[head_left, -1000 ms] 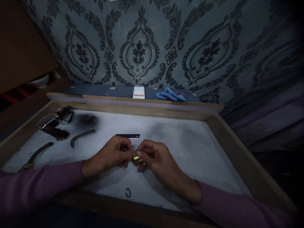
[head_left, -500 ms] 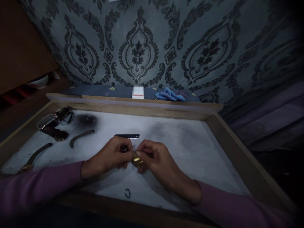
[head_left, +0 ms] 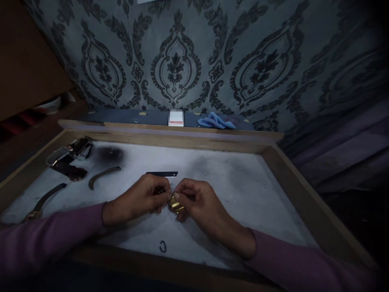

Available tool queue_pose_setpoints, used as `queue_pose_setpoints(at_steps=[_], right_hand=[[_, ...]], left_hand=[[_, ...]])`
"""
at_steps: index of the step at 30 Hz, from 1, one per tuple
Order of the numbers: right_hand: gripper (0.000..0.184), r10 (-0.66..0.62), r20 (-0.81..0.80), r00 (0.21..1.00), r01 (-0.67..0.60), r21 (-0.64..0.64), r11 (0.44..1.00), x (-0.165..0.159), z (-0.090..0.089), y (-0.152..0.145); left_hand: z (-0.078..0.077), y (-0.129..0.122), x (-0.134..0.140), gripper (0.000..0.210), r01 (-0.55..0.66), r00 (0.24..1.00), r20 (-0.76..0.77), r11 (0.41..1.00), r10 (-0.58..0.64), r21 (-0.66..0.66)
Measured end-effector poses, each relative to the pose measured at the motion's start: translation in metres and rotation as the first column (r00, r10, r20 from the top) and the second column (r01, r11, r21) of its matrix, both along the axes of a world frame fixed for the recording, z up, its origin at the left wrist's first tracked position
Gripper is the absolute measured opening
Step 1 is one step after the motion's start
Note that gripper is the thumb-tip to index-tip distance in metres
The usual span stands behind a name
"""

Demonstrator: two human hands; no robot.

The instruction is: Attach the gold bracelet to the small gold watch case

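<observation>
Probably light, stiff and slippery, the gold piece (head_left: 175, 206) suits edge holds: right grip (head_left: 203, 202) pinching it, left grip (head_left: 141, 198) pressed together, contents hidden.

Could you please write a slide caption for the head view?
Left hand and right hand meet at a shiny gold-coloured piece over a shallow wooden tray.

L. hand (head_left: 141, 198) + R. hand (head_left: 203, 202) made 2! 1 gold pc. (head_left: 175, 205), 1 blade (head_left: 164, 174), 1 loop (head_left: 165, 245); 2 straps (head_left: 103, 172) lay left; 1 blue cloth (head_left: 216, 120), 1 wht. item (head_left: 176, 117) sat far!
</observation>
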State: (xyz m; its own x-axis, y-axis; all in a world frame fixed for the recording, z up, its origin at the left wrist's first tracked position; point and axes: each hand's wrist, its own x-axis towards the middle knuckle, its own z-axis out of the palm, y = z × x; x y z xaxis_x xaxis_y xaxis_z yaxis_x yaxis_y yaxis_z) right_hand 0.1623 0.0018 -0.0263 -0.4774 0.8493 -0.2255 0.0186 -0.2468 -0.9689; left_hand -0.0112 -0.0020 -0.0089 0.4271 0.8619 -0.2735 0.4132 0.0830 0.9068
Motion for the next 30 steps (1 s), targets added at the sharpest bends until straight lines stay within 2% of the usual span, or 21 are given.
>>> queue_pose_setpoints(at_steps=[5,14,17,24,30], right_hand=[[0.013,0.004,0.004,1.000,-0.004,0.011,1.000,0.0002,-0.0005,0.0000],[0.012,0.029,-0.003,1.000,-0.029,0.013,1.000,0.0003,-0.0001,-0.0004],[0.012,0.022,-0.005,1.000,-0.022,0.011,1.000,0.0001,-0.0009,-0.0003],[0.012,0.046,0.034,0.998,-0.046,-0.007,0.999,0.0011,0.0009,0.0006],[0.008,0.067,-0.003,0.998,-0.067,-0.054,0.996,0.0031,-0.0009,0.0020]], left_hand=[[0.0044,0.0010,-0.0003,0.019,0.119,0.983,-0.163,0.970,-0.086,0.210],[0.0024,-0.0033,0.0002,0.023,0.218,0.949,-0.302,0.881,-0.091,0.420],[0.0028,-0.0035,0.0003,0.024,0.244,0.939,-0.330,0.867,-0.099,0.434],[0.0038,-0.0032,-0.0003,0.021,0.210,0.951,-0.291,0.906,-0.102,0.368],[0.0007,-0.0031,-0.0031,0.018,0.197,0.962,-0.251,0.919,-0.112,0.343]])
